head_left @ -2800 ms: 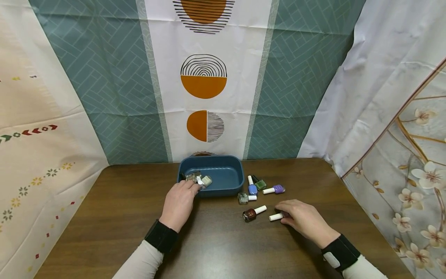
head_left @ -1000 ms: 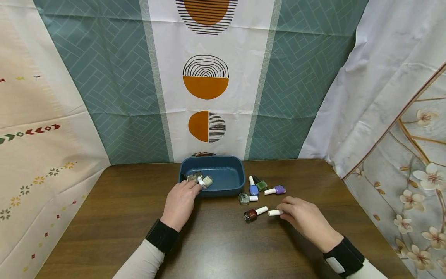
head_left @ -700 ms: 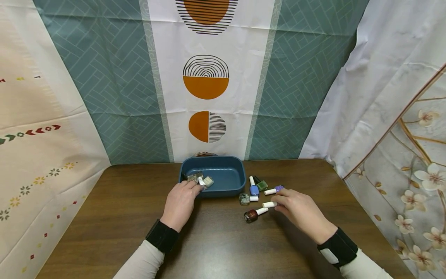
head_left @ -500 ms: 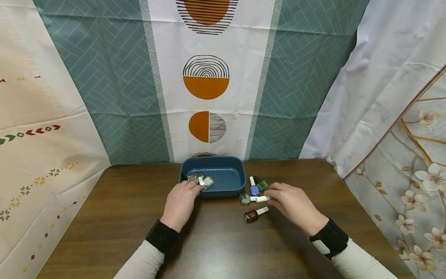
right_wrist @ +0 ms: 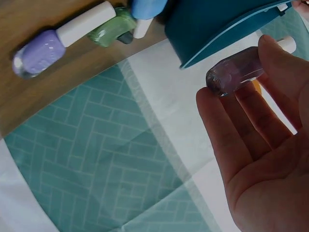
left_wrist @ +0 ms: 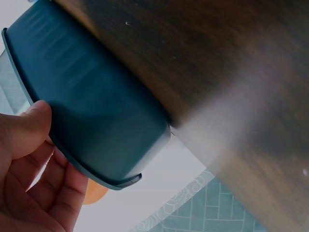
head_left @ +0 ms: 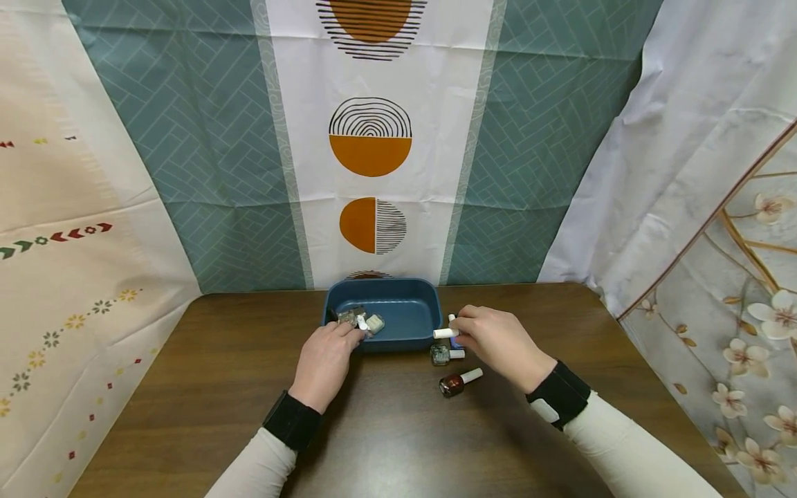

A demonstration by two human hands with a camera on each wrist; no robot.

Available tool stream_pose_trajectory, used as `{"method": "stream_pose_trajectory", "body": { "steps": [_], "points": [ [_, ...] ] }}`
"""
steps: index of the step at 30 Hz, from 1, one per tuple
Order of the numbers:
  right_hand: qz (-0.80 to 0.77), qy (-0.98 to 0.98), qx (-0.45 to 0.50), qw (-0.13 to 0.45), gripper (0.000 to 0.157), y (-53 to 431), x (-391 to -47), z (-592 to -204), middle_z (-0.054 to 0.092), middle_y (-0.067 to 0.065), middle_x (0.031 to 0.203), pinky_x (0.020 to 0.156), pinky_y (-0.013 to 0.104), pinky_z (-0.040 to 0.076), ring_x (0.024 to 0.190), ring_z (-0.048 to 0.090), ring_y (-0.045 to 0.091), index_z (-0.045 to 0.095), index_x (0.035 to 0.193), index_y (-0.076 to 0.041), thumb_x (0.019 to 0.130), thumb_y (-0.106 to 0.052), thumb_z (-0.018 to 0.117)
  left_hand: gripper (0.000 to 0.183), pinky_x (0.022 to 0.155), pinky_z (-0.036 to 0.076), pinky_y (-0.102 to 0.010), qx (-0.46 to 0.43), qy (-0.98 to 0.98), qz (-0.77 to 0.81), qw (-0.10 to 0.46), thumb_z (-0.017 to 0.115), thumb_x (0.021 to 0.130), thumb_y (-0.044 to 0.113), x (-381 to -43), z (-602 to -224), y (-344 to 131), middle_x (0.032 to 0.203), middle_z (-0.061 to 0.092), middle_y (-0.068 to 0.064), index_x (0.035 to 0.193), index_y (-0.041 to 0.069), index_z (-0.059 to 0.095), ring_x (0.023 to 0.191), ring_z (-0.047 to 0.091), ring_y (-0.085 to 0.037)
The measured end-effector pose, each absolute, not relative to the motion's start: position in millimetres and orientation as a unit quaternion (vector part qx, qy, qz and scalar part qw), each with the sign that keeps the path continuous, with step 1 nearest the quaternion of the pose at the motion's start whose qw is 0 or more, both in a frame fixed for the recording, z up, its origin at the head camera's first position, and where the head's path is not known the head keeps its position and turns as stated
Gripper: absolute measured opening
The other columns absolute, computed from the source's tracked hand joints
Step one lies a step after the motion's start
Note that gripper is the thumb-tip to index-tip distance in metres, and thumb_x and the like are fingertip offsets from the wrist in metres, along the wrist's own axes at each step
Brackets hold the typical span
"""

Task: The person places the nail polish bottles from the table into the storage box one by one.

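Observation:
My right hand (head_left: 498, 342) pinches a nail polish bottle (right_wrist: 236, 70) with translucent mauve polish and a white cap, between thumb and fingers. In the head view its cap points left, right at the bin's right front corner. A dark blue plastic bin (head_left: 405, 344) stands at the table's back edge. My left hand (head_left: 325, 360) grips its front rim near the left corner, with the thumb (left_wrist: 36, 121) on the outer wall. Several bottles lie in the bin's left part, among them a pale nail polish bottle (head_left: 375, 323); the left fingers partly cover them in the head view.
A glitter grey bottle (head_left: 439, 355) and a dark red one (head_left: 451, 385) lie on the wooden table (head_left: 386, 436) right of the bin. Purple (right_wrist: 41, 53), green (right_wrist: 113, 29) and blue (right_wrist: 147, 7) bottles lie behind my right hand. Patterned cloths hang at the back and sides.
My right hand has lifted the mauve bottle from the table and carried it left and back, over the other bottles, to the bin's right side. My left hand has stayed at the rim.

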State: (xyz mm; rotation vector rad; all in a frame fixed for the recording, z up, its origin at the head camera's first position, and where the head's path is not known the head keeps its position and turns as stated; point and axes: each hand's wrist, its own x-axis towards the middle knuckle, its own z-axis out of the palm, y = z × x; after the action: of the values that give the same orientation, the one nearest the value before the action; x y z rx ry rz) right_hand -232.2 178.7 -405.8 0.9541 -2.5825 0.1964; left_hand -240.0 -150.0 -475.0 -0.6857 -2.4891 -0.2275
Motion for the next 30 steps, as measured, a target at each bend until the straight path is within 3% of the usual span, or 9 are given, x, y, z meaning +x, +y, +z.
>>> {"method": "stream_pose_trajectory", "body": {
  "steps": [13,23,30],
  "points": [
    [0.058,-0.927,0.335,0.157,0.017,148,-252,-405,0.058,-0.012,0.085,0.064,0.020,0.046,0.070,0.050,0.004,0.076,0.101,-0.023,0.084,-0.025,0.079,0.025,0.087,0.048,-0.034,-0.251,-0.927,-0.084,0.266,0.072,0.087,0.001,-239,-474,-149,0.102,0.068,0.000,0.109,0.013,0.076,0.094,0.061,-0.020],
    [0.050,-0.918,0.358,0.163,0.017,131,-266,-406,0.061,-0.009,0.084,0.064,0.023,0.047,0.069,0.054,0.005,0.077,0.101,-0.021,0.085,-0.026,0.078,0.022,0.085,0.048,-0.035,-0.254,-0.924,-0.085,0.272,0.072,0.087,0.003,-239,-476,-149,0.100,0.068,0.000,0.107,0.012,0.076,0.093,0.061,-0.020],
    [0.036,-0.926,0.353,0.131,0.012,119,-277,-407,0.057,-0.008,0.081,0.060,0.023,0.044,0.067,0.052,0.006,0.077,0.098,-0.022,0.087,-0.027,0.076,0.022,0.084,0.048,-0.035,-0.257,-0.921,-0.089,0.281,0.072,0.087,0.002,-240,-474,-148,0.099,0.068,0.000,0.105,0.012,0.076,0.092,0.061,-0.021]
  ]
}}
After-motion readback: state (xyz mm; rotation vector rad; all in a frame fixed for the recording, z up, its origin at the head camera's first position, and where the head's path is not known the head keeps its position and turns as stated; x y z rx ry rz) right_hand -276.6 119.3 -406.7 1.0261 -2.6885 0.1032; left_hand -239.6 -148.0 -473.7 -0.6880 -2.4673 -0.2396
